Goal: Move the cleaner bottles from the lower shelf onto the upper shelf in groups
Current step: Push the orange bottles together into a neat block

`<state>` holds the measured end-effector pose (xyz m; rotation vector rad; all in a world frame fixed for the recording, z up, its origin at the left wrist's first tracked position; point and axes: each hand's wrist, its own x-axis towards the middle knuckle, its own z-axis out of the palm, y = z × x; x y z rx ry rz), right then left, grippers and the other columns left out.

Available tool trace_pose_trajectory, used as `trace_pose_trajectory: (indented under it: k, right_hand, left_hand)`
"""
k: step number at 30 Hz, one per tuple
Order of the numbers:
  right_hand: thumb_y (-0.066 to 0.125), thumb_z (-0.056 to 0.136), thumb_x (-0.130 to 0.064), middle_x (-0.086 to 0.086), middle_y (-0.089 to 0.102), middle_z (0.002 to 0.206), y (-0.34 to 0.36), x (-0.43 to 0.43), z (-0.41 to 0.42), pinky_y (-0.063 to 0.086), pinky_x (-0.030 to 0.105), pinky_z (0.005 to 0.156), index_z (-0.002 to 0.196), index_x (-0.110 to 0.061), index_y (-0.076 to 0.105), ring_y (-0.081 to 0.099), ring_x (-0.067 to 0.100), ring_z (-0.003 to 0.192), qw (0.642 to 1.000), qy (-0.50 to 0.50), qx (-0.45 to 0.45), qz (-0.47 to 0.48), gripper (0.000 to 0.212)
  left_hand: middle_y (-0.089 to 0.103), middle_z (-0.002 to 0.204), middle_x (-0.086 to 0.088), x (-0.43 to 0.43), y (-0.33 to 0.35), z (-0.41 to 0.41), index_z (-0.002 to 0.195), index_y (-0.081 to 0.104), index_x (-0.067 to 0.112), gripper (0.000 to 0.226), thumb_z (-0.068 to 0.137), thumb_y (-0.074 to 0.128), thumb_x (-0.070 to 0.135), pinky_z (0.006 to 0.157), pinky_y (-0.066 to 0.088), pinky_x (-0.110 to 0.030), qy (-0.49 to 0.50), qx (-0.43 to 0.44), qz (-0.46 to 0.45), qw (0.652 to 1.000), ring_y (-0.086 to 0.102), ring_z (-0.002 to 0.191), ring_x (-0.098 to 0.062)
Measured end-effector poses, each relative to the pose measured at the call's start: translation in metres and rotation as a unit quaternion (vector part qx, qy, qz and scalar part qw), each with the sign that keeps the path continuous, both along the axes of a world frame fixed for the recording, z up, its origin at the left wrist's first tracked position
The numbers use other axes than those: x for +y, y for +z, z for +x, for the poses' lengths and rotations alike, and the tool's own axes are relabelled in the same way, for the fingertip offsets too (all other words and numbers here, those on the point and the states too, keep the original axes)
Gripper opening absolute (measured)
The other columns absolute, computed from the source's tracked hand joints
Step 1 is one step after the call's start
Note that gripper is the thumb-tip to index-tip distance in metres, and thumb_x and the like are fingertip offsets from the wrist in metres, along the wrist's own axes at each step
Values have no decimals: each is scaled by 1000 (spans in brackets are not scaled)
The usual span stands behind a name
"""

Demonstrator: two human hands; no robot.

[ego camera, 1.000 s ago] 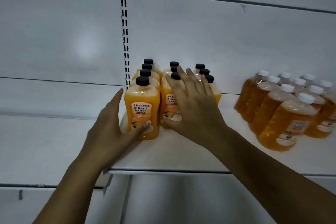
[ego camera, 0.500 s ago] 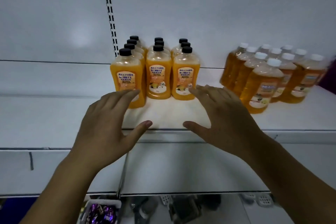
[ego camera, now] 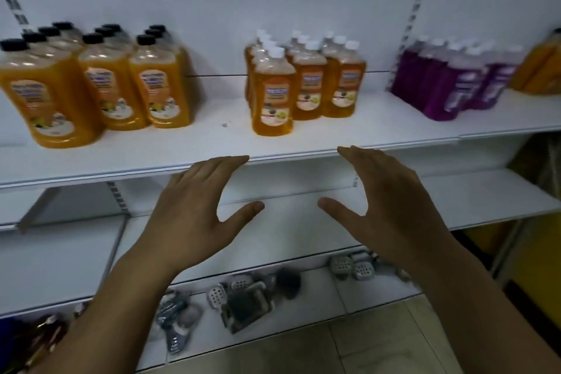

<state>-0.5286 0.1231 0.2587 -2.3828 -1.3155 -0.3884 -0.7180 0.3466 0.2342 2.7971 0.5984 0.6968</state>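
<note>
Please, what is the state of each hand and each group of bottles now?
left hand: open, holding nothing
right hand: open, holding nothing
black-capped orange bottles: standing, capped, grouped on upper shelf
white-capped orange bottles: standing, capped, grouped, same shelf
purple bottles: standing, capped, grouped, blurred
</note>
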Motion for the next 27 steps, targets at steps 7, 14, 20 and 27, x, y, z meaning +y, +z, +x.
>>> trace_pose_trajectory:
  k: [7, 14, 20, 27]
  right_hand:
    - [57, 83, -74, 2, 53, 156, 9, -31, 46, 41, 48, 114, 155, -25, 45, 54, 28, 140, 996, -38, 57, 54, 88]
    - [53, 80, -77, -4, 47, 160, 18, 9, 100, 41, 47, 115, 156, -31, 41, 50, 22, 142, 992, -31, 94, 72, 90]
    - [57, 79, -74, -4, 51, 155, 31, 65, 149, 43, 41, 110, 152, -31, 44, 54, 20, 136, 991, 1, 101, 90, 85]
    - [60, 84, -70, 0, 55, 147, 50, 123, 196, 53, 42, 102, 147, -25, 48, 56, 19, 129, 979, 70, 61, 183, 79]
  left_hand:
    - [47, 159, 12, -31, 11, 55, 155, 35, 44, 80, 87, 41, 85, 111, 46, -49, -17, -22, -27, 999, 49, 142, -18]
    - [50, 152, 9, 13, 30, 102, 153, 39, 39, 72, 91, 59, 70, 99, 51, -48, 0, -132, -48, 990, 51, 136, -16]
    - [44, 155, 7, 61, 55, 148, 156, 36, 34, 82, 86, 63, 69, 110, 46, -48, 20, -234, -71, 969, 47, 140, -17]
    - [40, 160, 18, 95, 82, 187, 156, 34, 42, 84, 83, 58, 76, 106, 46, -36, 16, -251, -145, 957, 45, 141, -7]
